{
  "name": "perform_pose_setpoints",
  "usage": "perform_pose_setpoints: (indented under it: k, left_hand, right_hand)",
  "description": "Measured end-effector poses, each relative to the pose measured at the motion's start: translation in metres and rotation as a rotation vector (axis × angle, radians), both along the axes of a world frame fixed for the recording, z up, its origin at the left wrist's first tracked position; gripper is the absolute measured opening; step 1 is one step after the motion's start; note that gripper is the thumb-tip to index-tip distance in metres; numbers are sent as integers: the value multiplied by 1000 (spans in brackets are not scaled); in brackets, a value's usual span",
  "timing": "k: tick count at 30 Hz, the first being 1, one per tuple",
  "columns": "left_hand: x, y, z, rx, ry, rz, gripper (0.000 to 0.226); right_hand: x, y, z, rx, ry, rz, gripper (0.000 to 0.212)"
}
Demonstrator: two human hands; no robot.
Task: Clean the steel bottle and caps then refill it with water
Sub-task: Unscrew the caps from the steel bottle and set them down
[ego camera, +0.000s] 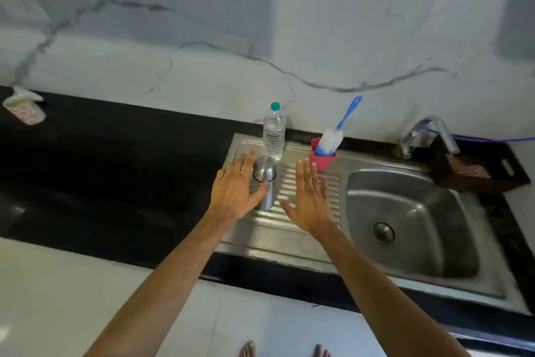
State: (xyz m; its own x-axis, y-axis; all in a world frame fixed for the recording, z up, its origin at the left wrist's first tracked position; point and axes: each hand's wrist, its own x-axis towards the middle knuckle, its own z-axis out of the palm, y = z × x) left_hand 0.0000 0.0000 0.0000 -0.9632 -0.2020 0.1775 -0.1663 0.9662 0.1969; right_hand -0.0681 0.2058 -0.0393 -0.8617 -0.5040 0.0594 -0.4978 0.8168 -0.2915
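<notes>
Steel bottle (265, 183) upright on drainboard (289, 229), open hands flanking it

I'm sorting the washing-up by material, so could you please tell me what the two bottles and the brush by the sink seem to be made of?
The steel bottle looks like brushed metal: dull grey sheen. The water bottle seems clear ribbed plastic with a teal cap. The bottle brush probably has a blue plastic handle and white bristles.

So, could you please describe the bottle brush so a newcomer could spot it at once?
Start at the steel sink and look to the ridged draining board on its left. At its back edge stands a pink cup holding the brush: white bristles, blue handle leaning toward the wall.
</notes>
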Motion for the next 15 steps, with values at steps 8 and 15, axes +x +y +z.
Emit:
perform_pose_setpoints:
  k: [8,15]
  left_hand:
    - [-47,0,-8,312,-98,-136,63]
    - [-54,-7,4,396,-166,-369,48]
  right_hand:
    - [-14,-10,-27,-39,-138,-18,113]
    - [-22,0,-33,-224,-336,-54,126]
